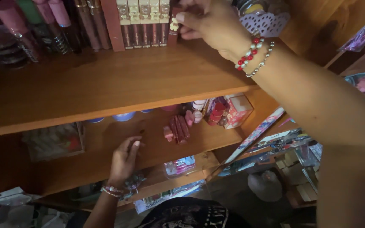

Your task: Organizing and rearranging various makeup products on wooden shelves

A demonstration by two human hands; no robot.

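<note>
My right hand reaches to the back of the upper wooden shelf and pinches a small dark red lip product tube with a pale bear-shaped cap. The tube stands at the right end of a row of similar tubes. Red-and-white and silver bead bracelets circle that wrist. My left hand rests flat on the lower shelf, fingers spread, holding nothing. A few pink and dark red lip tubes lie to its right.
Pink and green cosmetic tubes and round compacts fill the upper shelf's left. A pink-red box and small jars sit on the lower shelf's right. A clear packet lies at its left. More packaged goods crowd the right.
</note>
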